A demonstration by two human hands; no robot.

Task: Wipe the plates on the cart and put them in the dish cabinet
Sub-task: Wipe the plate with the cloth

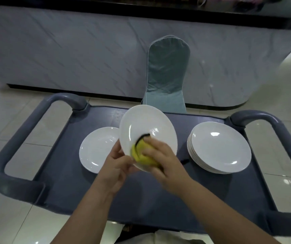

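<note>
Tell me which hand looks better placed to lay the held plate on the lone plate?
Probably left: the left hand grips the tilted plate, the lone plate lies beside it; the right hand holds the yellow cloth.

A: On the cart (62,155)?
B: Lone plate (95,150) left, stack of plates (219,147) right, well apart.
A: Between them?
B: Tilted plate (146,124) above the cart. Left hand (118,166) pinches its lower rim; right hand (162,159) grips cloth (141,154) against its face.
A: Behind?
B: Chair (167,76) just behind cart, counter (70,50) behind chair.
</note>
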